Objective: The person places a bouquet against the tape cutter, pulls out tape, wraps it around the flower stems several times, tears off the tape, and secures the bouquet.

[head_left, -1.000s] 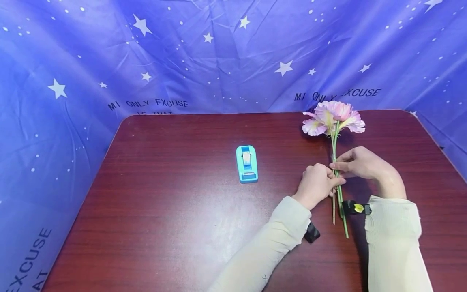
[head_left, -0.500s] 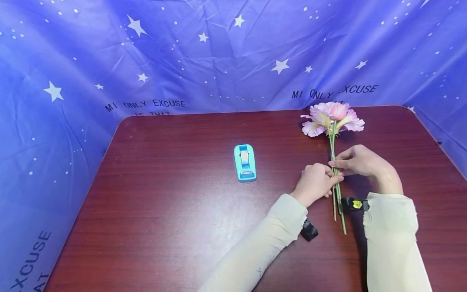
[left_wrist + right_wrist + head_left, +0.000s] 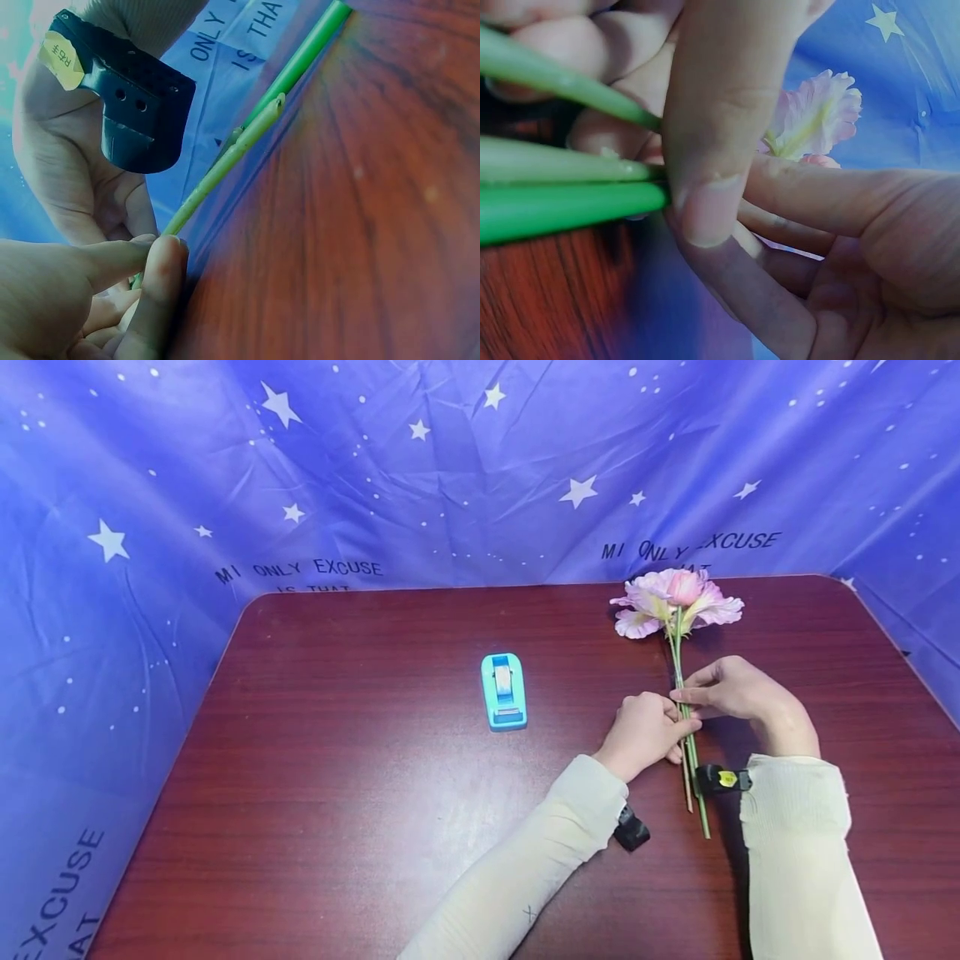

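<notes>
A small bunch of pink and pale yellow flowers (image 3: 678,597) on green stems (image 3: 693,768) is held over the right side of the table, blooms toward the back. My left hand (image 3: 641,733) pinches the stems about midway, its thumb lying across them. Just above it, my right hand (image 3: 738,697) pinches the same stems from the right side. In the left wrist view, the cut stem ends (image 3: 225,161) stick out past my fingertips. The right wrist view shows several stems (image 3: 570,202) running under a thumb, with a bloom (image 3: 817,116) behind the hands.
A light blue tape dispenser (image 3: 505,692) with a roll in it stands left of the hands, near the middle of the dark red wooden table (image 3: 337,777). A blue star-printed cloth (image 3: 450,477) hangs around the back and sides.
Both hands keep their pinch on the stems. The flowers and hands have shifted slightly left in the head view, which itself has moved a little.
</notes>
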